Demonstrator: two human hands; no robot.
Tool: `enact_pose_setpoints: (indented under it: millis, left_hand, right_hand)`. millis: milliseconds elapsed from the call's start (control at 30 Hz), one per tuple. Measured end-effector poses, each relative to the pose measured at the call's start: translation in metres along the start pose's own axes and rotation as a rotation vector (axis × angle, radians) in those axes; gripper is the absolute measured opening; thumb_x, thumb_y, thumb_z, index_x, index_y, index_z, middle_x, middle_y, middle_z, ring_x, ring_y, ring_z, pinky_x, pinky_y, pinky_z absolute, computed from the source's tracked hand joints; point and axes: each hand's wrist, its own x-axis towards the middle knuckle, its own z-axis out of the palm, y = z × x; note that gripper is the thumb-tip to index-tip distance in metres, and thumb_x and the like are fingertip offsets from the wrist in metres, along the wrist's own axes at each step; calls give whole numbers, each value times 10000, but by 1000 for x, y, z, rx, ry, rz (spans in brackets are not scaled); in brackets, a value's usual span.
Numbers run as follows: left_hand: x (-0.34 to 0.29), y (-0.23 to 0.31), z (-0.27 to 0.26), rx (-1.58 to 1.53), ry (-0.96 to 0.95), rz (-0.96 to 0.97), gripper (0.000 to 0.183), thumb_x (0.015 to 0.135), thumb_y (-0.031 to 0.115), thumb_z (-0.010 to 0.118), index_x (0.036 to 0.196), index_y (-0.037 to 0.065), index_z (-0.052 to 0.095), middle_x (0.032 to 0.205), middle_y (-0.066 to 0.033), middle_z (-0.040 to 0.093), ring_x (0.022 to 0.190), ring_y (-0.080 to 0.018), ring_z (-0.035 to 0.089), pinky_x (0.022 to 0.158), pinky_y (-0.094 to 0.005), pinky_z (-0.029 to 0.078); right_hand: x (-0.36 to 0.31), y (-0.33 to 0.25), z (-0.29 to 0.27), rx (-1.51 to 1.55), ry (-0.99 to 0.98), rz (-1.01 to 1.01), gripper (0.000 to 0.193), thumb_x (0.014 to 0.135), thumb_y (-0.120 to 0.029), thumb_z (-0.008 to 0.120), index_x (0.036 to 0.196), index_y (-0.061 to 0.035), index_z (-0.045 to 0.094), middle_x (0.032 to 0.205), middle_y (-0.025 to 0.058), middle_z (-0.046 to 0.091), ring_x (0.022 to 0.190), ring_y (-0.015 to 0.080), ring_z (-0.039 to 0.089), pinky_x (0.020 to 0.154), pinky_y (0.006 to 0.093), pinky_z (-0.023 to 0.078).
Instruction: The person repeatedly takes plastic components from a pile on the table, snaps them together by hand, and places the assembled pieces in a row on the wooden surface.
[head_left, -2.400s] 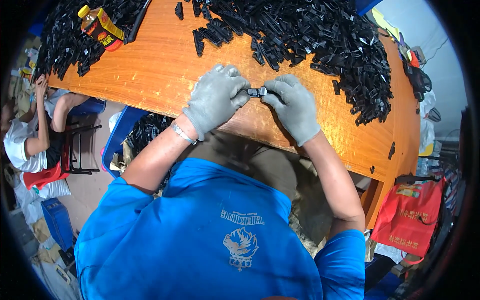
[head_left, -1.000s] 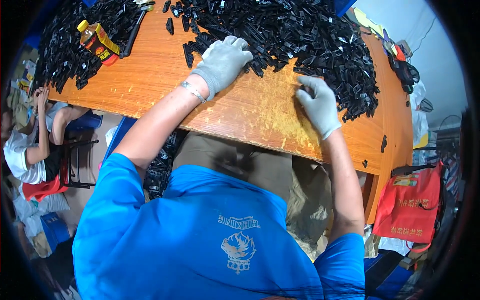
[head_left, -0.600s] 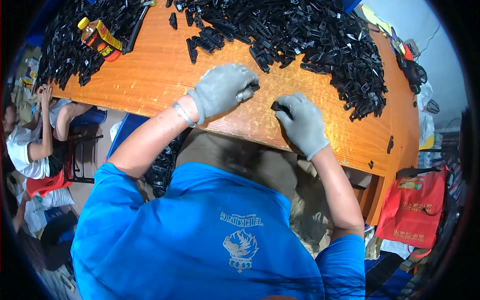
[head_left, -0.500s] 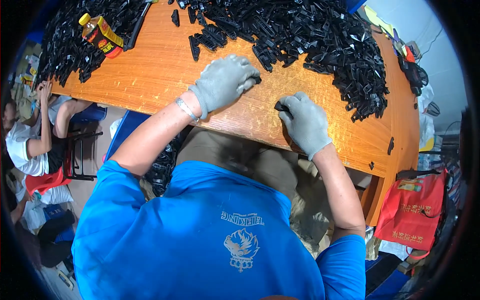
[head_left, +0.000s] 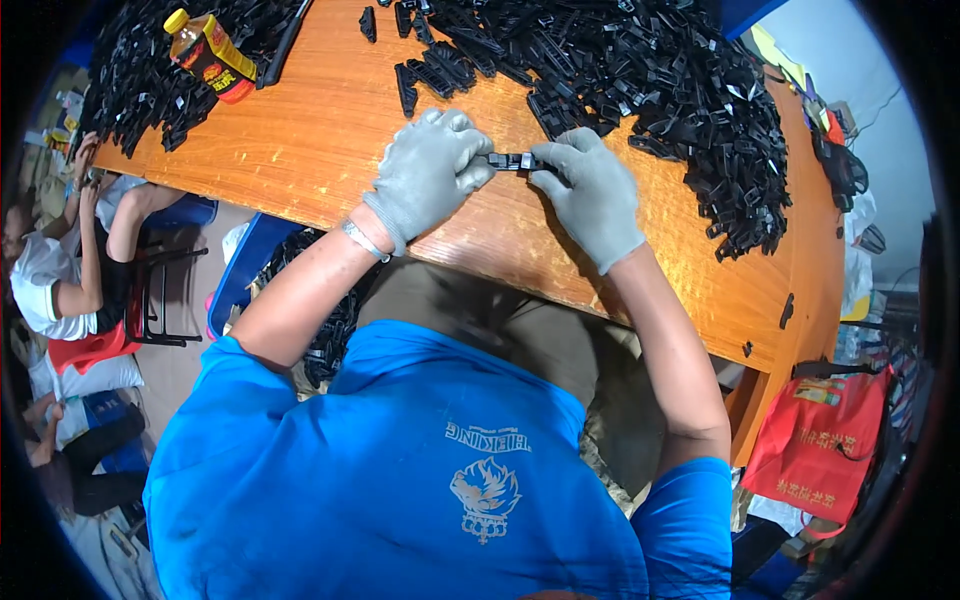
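Both of my hands wear grey gloves and meet over the near part of the wooden table (head_left: 330,150). Between them is a small, narrow black plastic part (head_left: 511,161) with a light glint on it. My left hand (head_left: 428,170) pinches its left end between thumb and fingers. At the other end, my right hand (head_left: 590,190) has its thumb and fingertips closed on it. Whether it is one piece or two joined pieces cannot be made out. Just beyond my hands lies a large heap of similar black plastic parts (head_left: 640,80), with a few loose ones at its left edge.
A yellow-capped drink bottle (head_left: 212,58) leans on a second black heap (head_left: 150,90) at the far left. Under the table edge stands a blue bin (head_left: 238,270) by my left arm. A red bag (head_left: 820,440) hangs at the right. Another person (head_left: 70,270) sits at left.
My hands, apart before, have come together. The right hand moved up and left, and the black part now spans both hands. The whole view has shifted slightly.
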Motion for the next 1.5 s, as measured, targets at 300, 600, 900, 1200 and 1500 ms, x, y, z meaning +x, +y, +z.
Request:
enact_pose_setpoints:
  millis: [300,600,900,1200,1500]
  left_hand:
    - [6,-5,6,-38,21,33,176,929,222,800,1061,107,777,1018,-90,681,1008,-343,641,872,-462,537]
    - [-35,-16,-40,-37,-116,65,140,903,207,805,997,126,741,1028,-102,685,1039,-361,667,882,-483,552]
    - [-34,-29,-102,-257,-346,-63,263,969,149,742,1219,69,732,1083,-136,742,1063,-351,707,982,-434,559]
    - [79,27,14,98,-47,141,350,962,219,777,1308,169,755,1227,-91,680,1207,-334,627,1024,-459,543]
    - [64,26,18,99,-67,150,269,948,254,793,1175,115,749,1128,-110,696,1112,-354,665,956,-473,563]
  right_hand:
    - [23,19,12,-50,-66,-181,150,919,-245,811,1055,-184,823,1007,60,677,910,312,729,770,463,588]
    - [-4,-18,37,52,-137,-312,204,949,-303,785,1111,-181,788,1053,69,702,981,312,726,830,452,591]
    - [-27,75,-36,-94,199,-90,173,941,-173,774,1108,-134,800,1110,96,734,1016,324,739,856,439,603]
    - [17,78,-22,-276,172,-73,245,962,-191,781,1208,-199,778,1223,84,703,967,347,752,816,461,619]
    - [6,78,-29,-290,58,-39,241,923,-216,822,1083,-75,710,1092,160,741,948,391,749,802,491,606]
